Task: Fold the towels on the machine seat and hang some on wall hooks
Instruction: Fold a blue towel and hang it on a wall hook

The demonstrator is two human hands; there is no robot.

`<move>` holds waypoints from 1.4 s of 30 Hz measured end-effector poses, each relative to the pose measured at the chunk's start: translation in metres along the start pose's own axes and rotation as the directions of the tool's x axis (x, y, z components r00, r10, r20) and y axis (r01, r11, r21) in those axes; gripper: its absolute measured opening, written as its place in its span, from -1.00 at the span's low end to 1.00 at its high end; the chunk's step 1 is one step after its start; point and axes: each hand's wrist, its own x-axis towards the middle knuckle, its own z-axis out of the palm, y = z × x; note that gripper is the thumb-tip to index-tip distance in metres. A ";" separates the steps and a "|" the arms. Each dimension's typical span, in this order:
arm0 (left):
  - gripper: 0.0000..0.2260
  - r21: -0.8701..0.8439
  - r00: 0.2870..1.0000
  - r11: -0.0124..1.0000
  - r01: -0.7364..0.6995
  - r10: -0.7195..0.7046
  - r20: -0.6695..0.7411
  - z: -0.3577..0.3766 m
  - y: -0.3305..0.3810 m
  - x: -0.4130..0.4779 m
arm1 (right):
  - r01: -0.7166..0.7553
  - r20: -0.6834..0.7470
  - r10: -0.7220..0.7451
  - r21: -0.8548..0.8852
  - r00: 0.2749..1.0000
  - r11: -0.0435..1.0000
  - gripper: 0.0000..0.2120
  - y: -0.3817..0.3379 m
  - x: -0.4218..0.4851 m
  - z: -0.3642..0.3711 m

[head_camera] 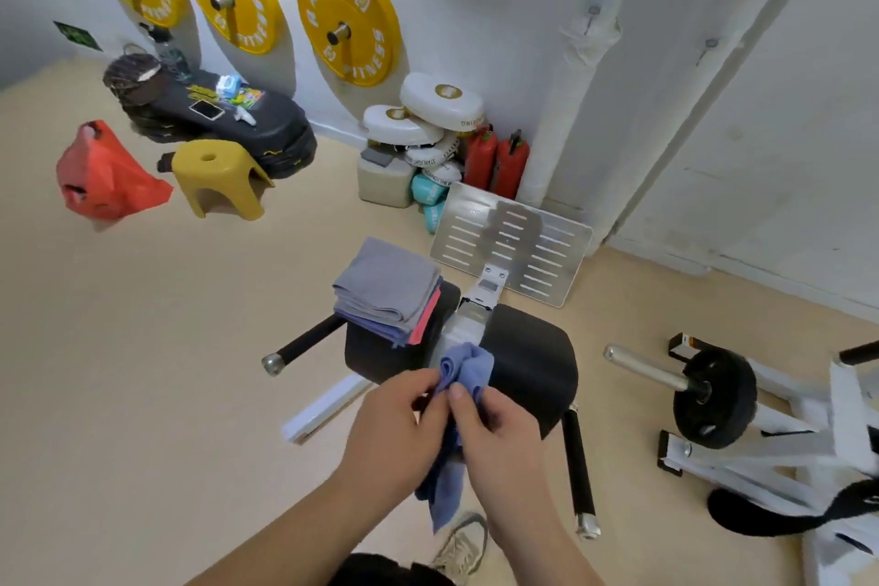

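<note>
A tan floor (142, 371) fills most of the picture, and a white wall (523, 14) runs along the top. Three big yellow weight plates (349, 19) hang on the wall in the upper left. The black machine seat (528, 357) sits in the middle of the frame, with a gap down its middle. A shiny silver foot plate (513, 247) stands tilted just behind it. A round black weight (713, 400) sits on a bar at the right side. A red bag (107, 176) lies on the floor at the left, and a yellow stool (216, 174) stands just beside it.

A neat pile of folded towels (387, 290) rests on the left part of the seat, grey on top, with purple and pink edges peeking out below.

The left hand (395, 419) and the right hand (499, 433) are close together in the lower middle of the frame, in front of the seat. Both have curled fingers and pinch one blue towel (468, 366). The towel is bunched up above the fingers, and the rest hangs down between the wrists.

A grey shoe (463, 542) shows at the bottom, and a phone (207, 109) lies on a black step in the upper left
</note>
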 end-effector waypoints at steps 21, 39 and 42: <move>-0.77 0.042 0.975 0.992 -0.116 0.122 -0.187 -0.322 -0.198 -0.072 | -0.012 0.294 -0.022 0.116 0.956 0.993 -0.70 -0.099 -0.100 0.370; -0.61 -0.230 0.978 0.952 0.202 -0.206 0.007 -0.402 -0.190 0.170 | -0.163 -0.033 0.206 0.493 0.978 0.855 -0.68 -0.175 0.101 0.390; -0.36 -0.373 0.884 0.823 0.429 -0.298 0.360 -0.397 -0.194 0.220 | -0.210 -0.029 0.301 0.652 0.953 0.728 -0.66 -0.180 0.127 0.384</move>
